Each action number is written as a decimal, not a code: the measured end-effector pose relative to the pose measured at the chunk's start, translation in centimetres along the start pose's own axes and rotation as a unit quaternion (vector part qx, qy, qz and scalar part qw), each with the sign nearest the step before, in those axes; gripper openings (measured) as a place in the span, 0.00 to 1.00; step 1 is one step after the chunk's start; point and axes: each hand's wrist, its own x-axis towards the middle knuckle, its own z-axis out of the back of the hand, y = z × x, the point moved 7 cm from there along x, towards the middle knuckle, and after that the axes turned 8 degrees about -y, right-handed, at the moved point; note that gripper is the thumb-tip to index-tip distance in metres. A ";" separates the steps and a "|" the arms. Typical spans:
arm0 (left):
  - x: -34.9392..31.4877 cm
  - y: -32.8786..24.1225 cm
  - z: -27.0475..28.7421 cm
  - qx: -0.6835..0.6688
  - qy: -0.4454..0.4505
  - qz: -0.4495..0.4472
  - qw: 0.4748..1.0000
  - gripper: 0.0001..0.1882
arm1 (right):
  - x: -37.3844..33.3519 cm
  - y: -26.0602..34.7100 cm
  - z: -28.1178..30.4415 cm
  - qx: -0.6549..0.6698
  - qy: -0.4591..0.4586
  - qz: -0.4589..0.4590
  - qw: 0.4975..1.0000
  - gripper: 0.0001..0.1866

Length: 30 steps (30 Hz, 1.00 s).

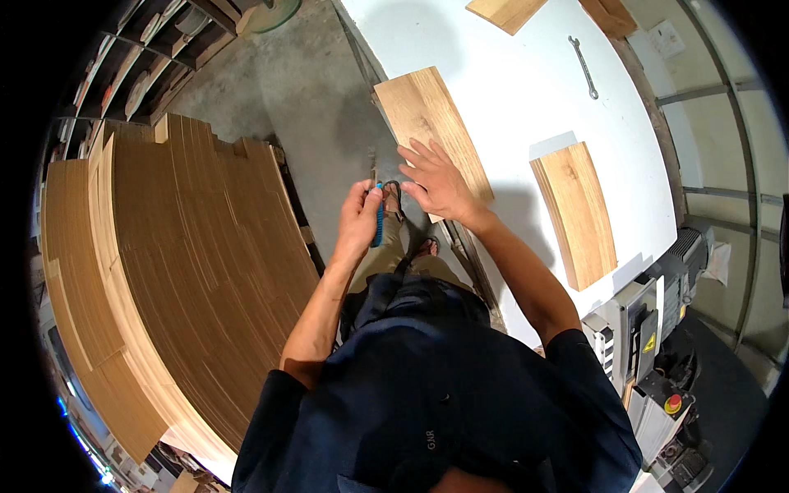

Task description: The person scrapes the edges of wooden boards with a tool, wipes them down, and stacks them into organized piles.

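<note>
My left hand [355,222] is closed around the blue handle of a slim hand tool [379,218]. A narrow part of it points away from me past my thumb, too blurred to name its kind. It is beside the near left edge of a white-topped table [493,99]. My right hand [444,182] lies with fingers spread on a light wooden plank [423,103]. That plank lies slantwise along the table's left edge, its near end beside my right wrist. Nothing shows in the right hand.
A stack of wooden planks [575,218] lies farther right on the table, with a wrench [583,67] beyond it. Another plank [505,11] is at the far edge. Tall piled boards [197,246] stand left. A machine with a red button [673,403] stands lower right.
</note>
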 end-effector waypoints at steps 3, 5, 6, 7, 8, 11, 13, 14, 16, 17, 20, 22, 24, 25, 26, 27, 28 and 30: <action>-1.0 -0.5 -0.2 0.176 -0.020 -0.091 0.980 0.20 | -1.5 -1.6 1.9 -0.020 -0.073 -0.023 0.997 0.28; -2.4 -0.6 -1.0 0.260 -0.045 -0.176 0.949 0.21 | -2.4 -2.4 3.1 -0.106 -0.112 -0.070 0.986 0.29; -2.9 -0.5 -1.6 0.289 -0.042 -0.202 0.935 0.21 | -2.7 -3.0 3.3 -0.150 -0.113 -0.103 0.977 0.29; -3.6 -0.5 -2.3 0.320 -0.035 -0.228 0.919 0.21 | -3.1 -3.4 3.5 -0.194 -0.115 -0.138 0.964 0.30; -4.2 0.0 -3.0 0.304 -0.017 -0.181 0.935 0.21 | -3.2 -3.6 3.3 -0.189 -0.106 -0.136 0.967 0.31; -5.7 1.1 -4.5 0.334 -0.015 -0.185 0.924 0.22 | -3.2 -3.4 3.1 -0.200 -0.109 -0.136 0.964 0.30; -6.6 1.5 -5.0 0.321 -0.025 -0.179 0.930 0.21 | -3.3 -3.2 3.3 -0.200 -0.115 -0.130 0.964 0.30; -6.9 1.5 -5.3 0.321 -0.029 -0.173 0.931 0.21 | -3.3 -3.1 3.4 -0.201 -0.119 -0.127 0.964 0.30; -7.3 1.5 -5.5 0.321 -0.035 -0.161 0.933 0.21 | -3.3 -3.1 3.5 -0.198 -0.124 -0.126 0.964 0.30; -7.5 1.6 -5.6 0.320 -0.038 -0.155 0.934 0.21 | -3.3 -3.2 3.5 -0.197 -0.126 -0.126 0.964 0.30; -7.8 1.8 -5.9 0.317 -0.055 -0.152 0.934 0.21 | -3.2 -3.3 3.3 -0.200 -0.128 -0.124 0.964 0.30; -7.9 1.8 -6.0 0.318 -0.068 -0.153 0.933 0.21 | -3.2 -3.4 3.3 -0.200 -0.122 -0.127 0.964 0.30; -7.8 1.7 -6.1 0.321 -0.080 -0.153 0.931 0.21 | -3.3 -3.4 3.2 -0.201 -0.117 -0.130 0.964 0.30; -7.7 1.7 -6.1 0.327 -0.081 -0.152 0.929 0.21 | -3.3 -3.5 3.2 -0.202 -0.114 -0.131 0.964 0.30; -7.6 1.7 -6.2 0.334 -0.082 -0.151 0.927 0.21 | -3.3 -3.6 3.1 -0.203 -0.111 -0.133 0.964 0.29; -7.5 1.6 -6.2 0.340 -0.083 -0.149 0.925 0.21 | -3.3 -3.6 3.1 -0.203 -0.110 -0.131 0.964 0.29; -7.4 1.3 -6.2 0.347 -0.087 -0.148 0.922 0.21 | -3.3 -3.6 3.2 -0.203 -0.111 -0.131 0.964 0.30; -7.1 0.6 -6.4 0.359 -0.093 -0.146 0.917 0.21 | -3.3 -3.6 3.2 -0.203 -0.114 -0.127 0.964 0.30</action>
